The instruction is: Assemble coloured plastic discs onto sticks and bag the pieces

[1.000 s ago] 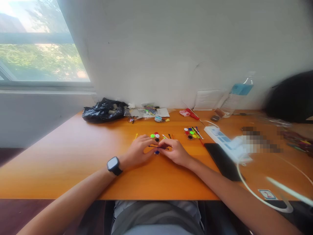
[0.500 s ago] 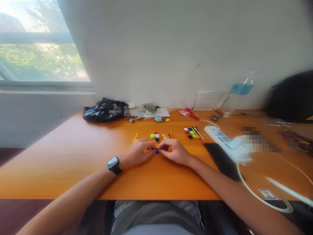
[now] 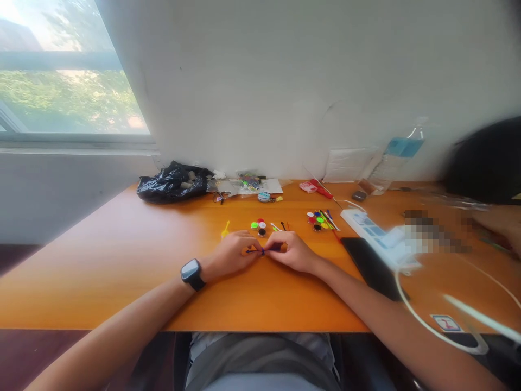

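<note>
Fingertips of my left hand (image 3: 240,247) and my right hand (image 3: 292,251) meet in front of me, pinching a small dark blue arrow (image 3: 249,251) between them. Its head points left beneath my left fingers, and its middle is partly hidden by the fingertips. Just beyond my hands lie small round pieces: a green disc (image 3: 254,225), a red one, a white disc (image 3: 262,225) and a black disc (image 3: 261,232). A yellow arrow (image 3: 227,228) is beyond my left hand. Past my right hand rest a black arrow (image 3: 284,225) and a white arrow (image 3: 273,225).
Farther right are more coloured discs (image 3: 317,227) and arrows, a power strip (image 3: 368,233) and a dark phone-like slab (image 3: 366,266). A black plastic bag (image 3: 173,187), a round tin (image 3: 264,197), a red-handled screwdriver (image 3: 321,188) and a bottle (image 3: 396,157) stand along the wall.
The blue arrow has turned in my fingertips: its head shows more clearly, and the blue disc under it is now mostly out of sight. Another person's arm has come in at the right edge.
</note>
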Available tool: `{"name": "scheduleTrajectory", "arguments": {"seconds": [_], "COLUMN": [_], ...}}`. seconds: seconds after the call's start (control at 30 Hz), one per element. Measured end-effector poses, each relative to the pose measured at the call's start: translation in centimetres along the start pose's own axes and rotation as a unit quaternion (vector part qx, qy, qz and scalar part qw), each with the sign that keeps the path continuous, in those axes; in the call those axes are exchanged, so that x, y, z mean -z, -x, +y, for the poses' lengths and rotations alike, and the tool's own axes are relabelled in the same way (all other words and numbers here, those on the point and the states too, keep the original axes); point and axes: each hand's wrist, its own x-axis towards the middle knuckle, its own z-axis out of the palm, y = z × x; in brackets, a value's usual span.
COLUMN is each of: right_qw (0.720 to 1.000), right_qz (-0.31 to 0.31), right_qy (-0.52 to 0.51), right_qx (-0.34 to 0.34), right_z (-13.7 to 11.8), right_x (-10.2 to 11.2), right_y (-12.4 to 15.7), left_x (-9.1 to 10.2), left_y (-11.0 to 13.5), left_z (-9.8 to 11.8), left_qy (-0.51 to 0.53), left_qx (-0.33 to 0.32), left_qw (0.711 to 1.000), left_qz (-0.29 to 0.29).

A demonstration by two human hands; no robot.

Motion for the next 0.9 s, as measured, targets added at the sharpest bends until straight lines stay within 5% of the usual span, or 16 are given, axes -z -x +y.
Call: {"name": "scheduleTrajectory", "arguments": {"seconds": [0.9], "right_qw": [0.999], "right_qz": [-0.024], "right_qy": [0.012], "right_qx": [-0.028], "right_z": [0.85], "right_x": [-0.04], "right_y": [0.46], "left_x": [-0.09], "left_y": [-0.11], "left_z": [0.14], "left_qy": [-0.018], "left_qx": [-0.002], "left_qw": [1.000], "left_qz": [-0.009]}}
